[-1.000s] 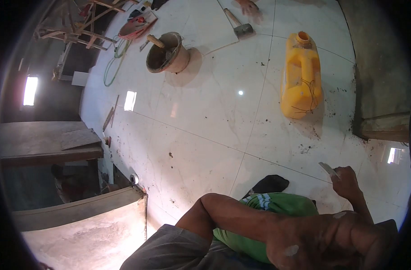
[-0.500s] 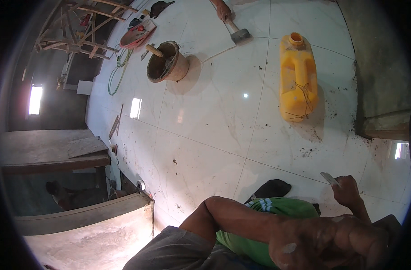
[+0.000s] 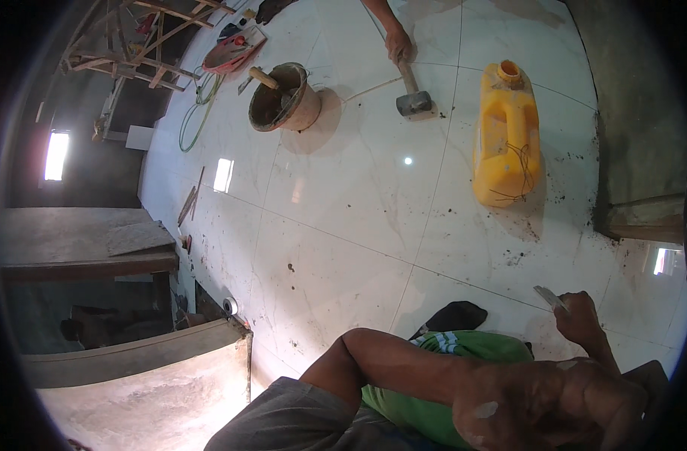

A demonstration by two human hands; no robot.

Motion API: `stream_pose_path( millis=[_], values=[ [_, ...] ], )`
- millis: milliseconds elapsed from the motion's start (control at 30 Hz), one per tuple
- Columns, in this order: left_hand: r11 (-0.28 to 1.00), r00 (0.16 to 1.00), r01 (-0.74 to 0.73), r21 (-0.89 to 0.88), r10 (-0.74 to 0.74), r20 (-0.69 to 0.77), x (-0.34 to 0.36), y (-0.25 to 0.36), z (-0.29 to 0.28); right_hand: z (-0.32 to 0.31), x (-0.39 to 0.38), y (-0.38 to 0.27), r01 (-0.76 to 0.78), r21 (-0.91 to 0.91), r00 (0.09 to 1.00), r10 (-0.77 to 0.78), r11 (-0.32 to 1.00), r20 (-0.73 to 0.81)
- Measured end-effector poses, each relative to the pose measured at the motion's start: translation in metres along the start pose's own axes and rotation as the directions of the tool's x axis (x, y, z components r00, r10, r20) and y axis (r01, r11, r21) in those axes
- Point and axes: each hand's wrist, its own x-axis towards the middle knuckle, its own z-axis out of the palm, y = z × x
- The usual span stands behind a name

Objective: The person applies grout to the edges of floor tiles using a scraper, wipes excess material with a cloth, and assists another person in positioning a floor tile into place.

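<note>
At the lower right my right hand [image 3: 576,312] is closed on a thin, flat, pale blade [image 3: 548,297] that sticks out to its left, above the tiles. What kind of tool it is, I cannot make out. My left hand does not show; a bare bent limb [image 3: 404,353] and grey cloth [image 3: 283,417] fill the lower middle. Green cloth with white stripes [image 3: 464,346] and a dark foot-shaped thing [image 3: 456,316] lie left of my right hand. At the top, another person's hand [image 3: 397,45] grips a mallet [image 3: 413,103], its dark head at the floor.
A yellow jerrycan [image 3: 506,143] lies on the white tiles [image 3: 343,195]. Left of the mallet stands a mortar-stained bucket [image 3: 307,111] with a wooden handle in it. Farther left are a red basin [image 3: 222,62], a green hose [image 3: 187,128], wooden scaffolding [image 3: 129,64] and a concrete ledge [image 3: 80,233].
The other person's hand and mallet have moved nearer and slightly right. My view has shifted a little. My right hand keeps its hold on the blade.
</note>
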Motion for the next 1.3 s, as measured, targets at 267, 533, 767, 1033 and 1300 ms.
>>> stream_pose_path(
  millis=[267,533,767,1033,1300],
  values=[
    [0.989,0.968,0.108,0.097,-0.083,-0.237,-0.019,-0.004,0.012,0.004,-0.001,0.002,0.001,-0.053,1.0,0.0,0.999,0.013],
    [0.998,0.943,0.038,0.057,-0.017,-0.333,-0.008,-0.007,0.025,0.008,-0.006,0.009,0.013,-0.065,1.0,-0.011,0.998,0.02],
    [0.518,0.574,0.808,0.279,-0.588,-0.57,0.024,0.09,0.008,-0.021,-0.009,0.003,-0.012,-0.062,0.994,0.018,0.998,0.106],
    [-0.405,0.144,0.821,0.401,-0.533,-0.834,0.006,0.135,-0.029,-0.006,-0.022,0.012,-0.037,-0.092,0.999,0.038,0.995,0.012],
    [-0.763,0.597,0.616,0.194,0.291,-0.748,-0.16,0.187,-0.111,-0.006,-0.026,0.012,-0.068,0.023,0.997,0.067,0.997,0.041]
  ],
)
